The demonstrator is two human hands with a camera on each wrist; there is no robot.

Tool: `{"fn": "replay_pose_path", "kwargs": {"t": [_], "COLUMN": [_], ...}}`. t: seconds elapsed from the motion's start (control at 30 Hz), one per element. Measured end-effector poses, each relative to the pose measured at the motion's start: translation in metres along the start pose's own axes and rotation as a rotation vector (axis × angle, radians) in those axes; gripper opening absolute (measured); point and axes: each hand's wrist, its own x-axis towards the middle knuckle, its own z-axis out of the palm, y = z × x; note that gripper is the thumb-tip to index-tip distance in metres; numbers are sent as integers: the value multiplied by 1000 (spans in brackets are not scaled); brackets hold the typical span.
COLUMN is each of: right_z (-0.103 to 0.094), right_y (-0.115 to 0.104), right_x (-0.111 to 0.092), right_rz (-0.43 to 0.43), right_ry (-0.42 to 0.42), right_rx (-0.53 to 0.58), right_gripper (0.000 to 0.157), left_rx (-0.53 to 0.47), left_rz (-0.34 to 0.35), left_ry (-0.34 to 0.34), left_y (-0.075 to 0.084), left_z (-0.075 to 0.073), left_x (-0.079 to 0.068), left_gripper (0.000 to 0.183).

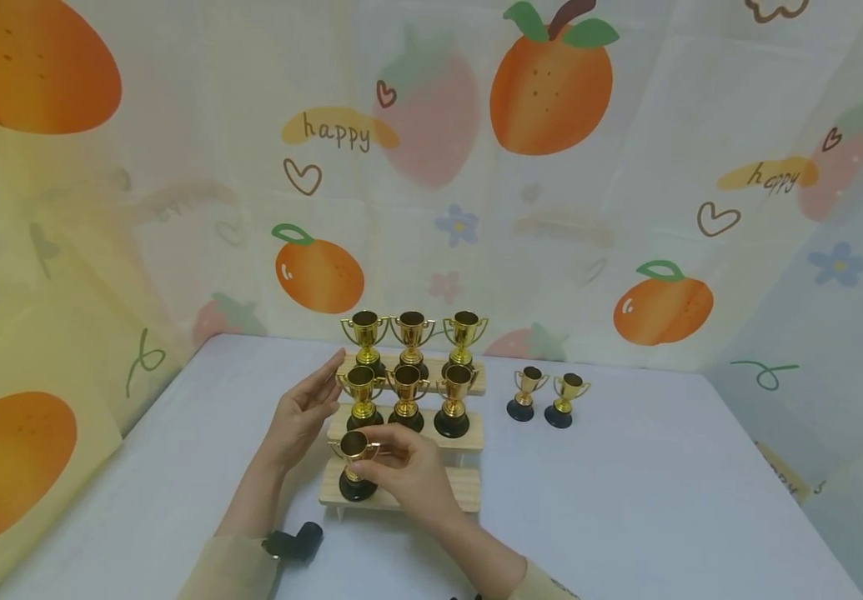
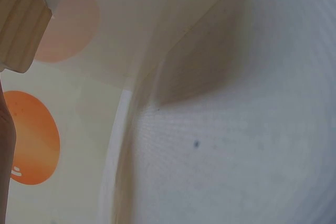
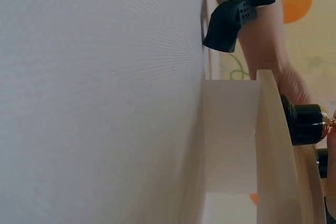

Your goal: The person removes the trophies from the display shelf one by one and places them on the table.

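Observation:
A small gold trophy cup with a black base stands at the left end of the lowest step of a wooden tiered stand. My right hand pinches this cup between thumb and fingers. In the right wrist view the cup's black base is at the step's surface; whether it bears full weight I cannot tell. Beside the stand's left side is my left hand, fingers extended and holding nothing; contact with the stand is unclear. Three gold cups line the middle step, and three more the top step.
Two further trophy cups stand on the white-covered table, right of the stand. A black wrist device sits at the left sleeve. Behind hangs a fruit-printed curtain.

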Motion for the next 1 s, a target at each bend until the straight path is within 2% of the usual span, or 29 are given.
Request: {"fn": "replay_pose_path", "kwargs": {"t": [0.27,0.57,0.83,1.0], "right_z": [-8,-24,-41,-52], "right_y": [-4,-4,-8,-8], "right_x": [-7,-13,-22,-26], "right_rz": [20,-23,25,-6], "right_ry": [2,11,34,23], "right_rx": [1,-13,-31,-49], "right_gripper": [41,43,43,43], "left_rx": [-27,-34,-48,-41], "left_rz": [18,29,36,34], "left_ry": [-15,-15,-26,-25], "left_y": [0,0,0,1], "left_z": [0,0,0,0], "left_x": [0,0,0,-1], "left_gripper": [65,65,65,65]}}
